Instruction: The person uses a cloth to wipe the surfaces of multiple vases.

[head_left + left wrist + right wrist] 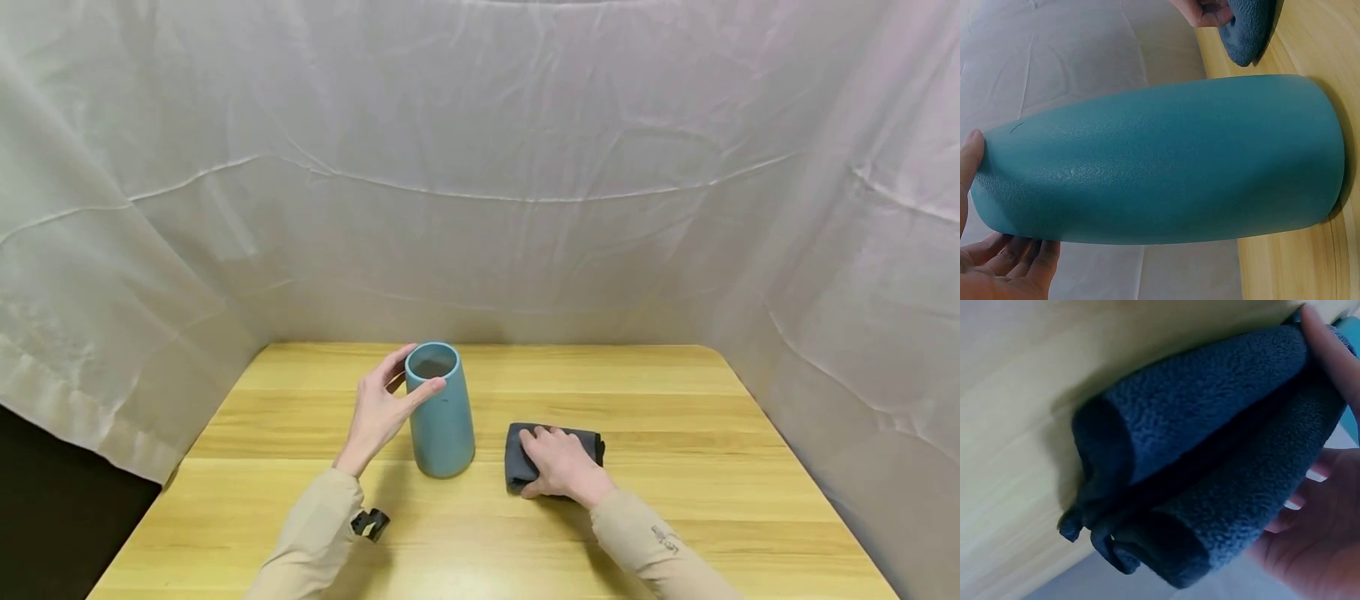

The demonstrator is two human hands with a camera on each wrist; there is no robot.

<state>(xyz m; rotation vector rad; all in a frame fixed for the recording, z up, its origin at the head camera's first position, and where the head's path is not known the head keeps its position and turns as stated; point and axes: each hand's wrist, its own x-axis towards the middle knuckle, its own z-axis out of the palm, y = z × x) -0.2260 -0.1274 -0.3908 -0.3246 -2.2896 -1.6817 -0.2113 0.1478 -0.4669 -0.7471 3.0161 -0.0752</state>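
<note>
A tall blue-green vase point(442, 433) stands upright on the wooden table, its round opening facing up. My left hand point(381, 410) holds it near the rim, the thumb on the near side and the fingers around the far left side. In the left wrist view the vase's smooth wall point(1166, 162) bears a small dark mark by the thumb. To the right lies a dark grey-blue folded towel point(517, 458). Over it is my right hand point(561, 465), gripping it between thumb and fingers. The right wrist view shows the fuzzy towel point(1210, 406) in thick folds with dark edging.
The light wooden table point(675, 483) extends around both things. Pale fabric curtains point(480, 250) enclose it at the back and sides. A small black item point(371, 524) shows at the left sleeve. A dark area point(60, 508) lies beyond the table's left edge.
</note>
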